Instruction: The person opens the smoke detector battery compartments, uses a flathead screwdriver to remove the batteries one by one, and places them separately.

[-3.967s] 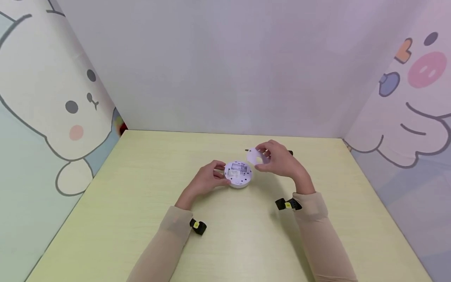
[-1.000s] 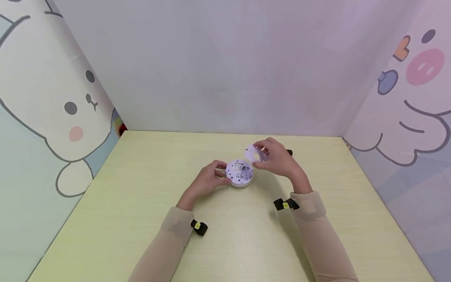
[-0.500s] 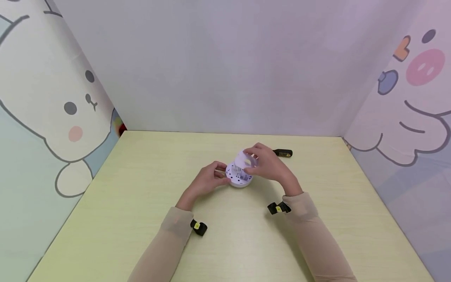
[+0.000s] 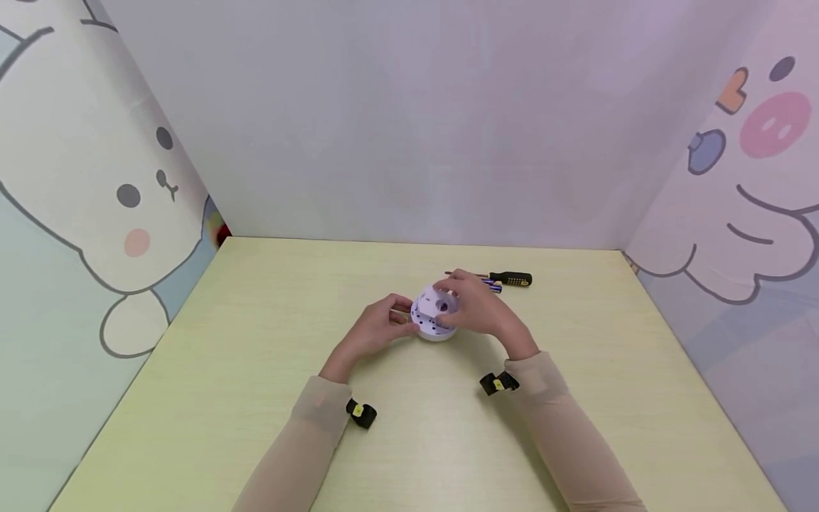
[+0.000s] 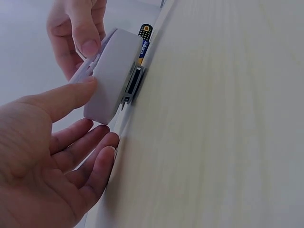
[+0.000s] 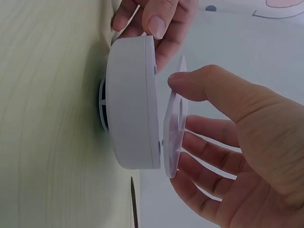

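Observation:
A round white smoke alarm (image 4: 435, 335) sits face down on the table, its back with small dark slots upward. My left hand (image 4: 377, 325) grips its left edge, thumb (image 5: 78, 97) on the near rim and fingers around the side. Between thumb and fingers, my right hand (image 4: 478, 307) pinches a thin white mounting plate (image 6: 172, 135) with a hole in it. The plate lies tilted just over the alarm's back, a narrow gap showing in the right wrist view. Beneath the alarm, a dark slotted vent (image 6: 103, 104) faces the tabletop. The battery compartment is mostly hidden by the plate.
Behind my right hand lies a screwdriver (image 4: 512, 279) with a black and yellow handle, its shaft pointing left. Blue batteries (image 4: 493, 285) lie beside it, partly hidden by the hand. The pale wooden table (image 4: 269, 306) ends at a light curtain at the back.
My right hand has carried the mounting plate left and down from beside the alarm to over its back, uncovering the screwdriver and batteries. The left hand keeps its grip on the edge.

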Tool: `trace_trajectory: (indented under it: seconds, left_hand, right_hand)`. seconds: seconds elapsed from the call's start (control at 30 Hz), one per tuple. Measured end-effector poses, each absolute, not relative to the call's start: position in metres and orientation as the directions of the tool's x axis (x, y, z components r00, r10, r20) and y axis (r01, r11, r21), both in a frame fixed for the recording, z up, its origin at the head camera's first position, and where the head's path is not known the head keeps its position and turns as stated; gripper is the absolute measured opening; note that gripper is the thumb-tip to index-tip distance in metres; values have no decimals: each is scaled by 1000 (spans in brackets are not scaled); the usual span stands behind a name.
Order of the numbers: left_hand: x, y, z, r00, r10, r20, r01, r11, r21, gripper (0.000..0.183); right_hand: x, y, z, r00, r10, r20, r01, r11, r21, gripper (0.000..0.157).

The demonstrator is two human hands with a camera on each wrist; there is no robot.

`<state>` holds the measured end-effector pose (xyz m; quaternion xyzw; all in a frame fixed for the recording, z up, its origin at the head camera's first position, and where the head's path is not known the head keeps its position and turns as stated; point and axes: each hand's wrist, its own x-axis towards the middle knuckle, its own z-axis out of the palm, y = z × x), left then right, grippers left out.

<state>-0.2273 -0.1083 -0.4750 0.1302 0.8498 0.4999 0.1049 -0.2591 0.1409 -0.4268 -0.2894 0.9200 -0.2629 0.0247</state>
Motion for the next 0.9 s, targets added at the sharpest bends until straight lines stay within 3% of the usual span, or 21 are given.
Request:
trace_trajectory:
  seconds: [0.9]
  left_hand:
    - [-226,-108,-473,-941,337,-34,136,466,874,45]
  right_hand:
    - [-261,137,-433,-794,-605,60,-553,677,-486,55]
